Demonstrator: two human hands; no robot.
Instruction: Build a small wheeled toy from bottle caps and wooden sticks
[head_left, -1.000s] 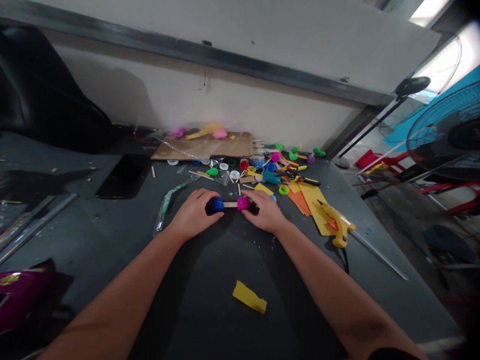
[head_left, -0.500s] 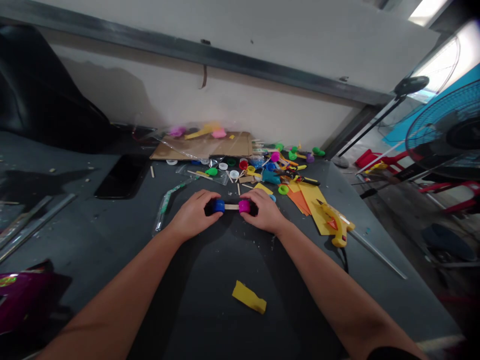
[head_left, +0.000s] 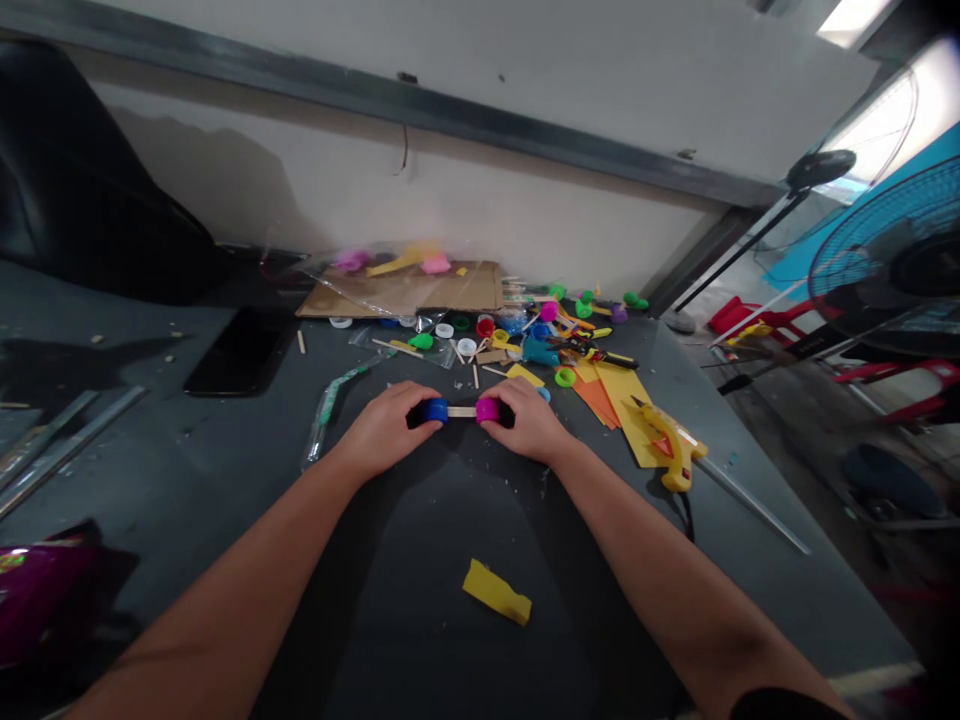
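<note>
Between thumb and fingers, my left hand [head_left: 390,425] grips a blue bottle cap [head_left: 436,410]. A pink bottle cap [head_left: 487,410] is pinched the same way in my right hand [head_left: 529,420]. Pale wooden sticks [head_left: 463,412] span the gap from one cap to the other; their ends are hidden at the caps. The joined piece lies level across the middle of the dark table [head_left: 420,620]. Closer to me rests a torn strip of yellow paper [head_left: 497,592].
Loose caps, sticks and pliers crowd the back near a flat cardboard piece [head_left: 405,290]. A yellow glue gun [head_left: 677,450] lies on yellow paper [head_left: 626,405] at right. A black phone [head_left: 241,352] and a clear plastic strip [head_left: 325,410] are at left. A fan [head_left: 900,260] stands beyond the table.
Both hands keep hold of the caps, almost unmoved. The whole view has shifted very slightly.
</note>
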